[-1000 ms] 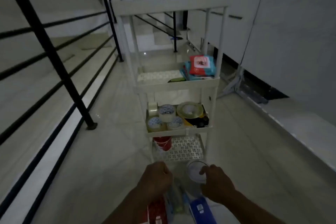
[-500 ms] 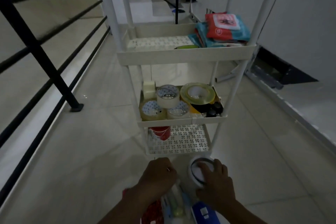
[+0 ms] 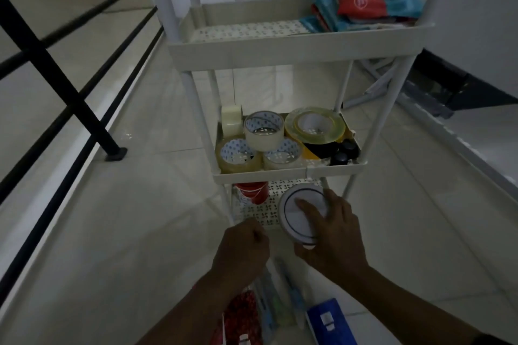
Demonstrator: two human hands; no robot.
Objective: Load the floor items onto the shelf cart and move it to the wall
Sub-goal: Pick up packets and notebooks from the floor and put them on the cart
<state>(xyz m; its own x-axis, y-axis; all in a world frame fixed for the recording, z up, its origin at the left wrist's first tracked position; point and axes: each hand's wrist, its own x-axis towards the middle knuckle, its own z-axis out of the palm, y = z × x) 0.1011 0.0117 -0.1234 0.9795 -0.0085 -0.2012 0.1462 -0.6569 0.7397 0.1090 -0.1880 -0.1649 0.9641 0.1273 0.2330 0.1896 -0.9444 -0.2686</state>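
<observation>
Head view: a round white container [image 3: 301, 216] goes toward the bottom shelf [image 3: 269, 211] of the cart [image 3: 294, 49].

The right hand [image 3: 332, 235] grips the container, holding it tilted at the shelf's front edge, the open space lying straight ahead beside a red cup [image 3: 252, 192]. The left hand [image 3: 242, 251] is curled closed; whether it holds anything cannot be told. More items, a blue box [image 3: 328, 322] among them, lie on the floor below the wrists.
</observation>
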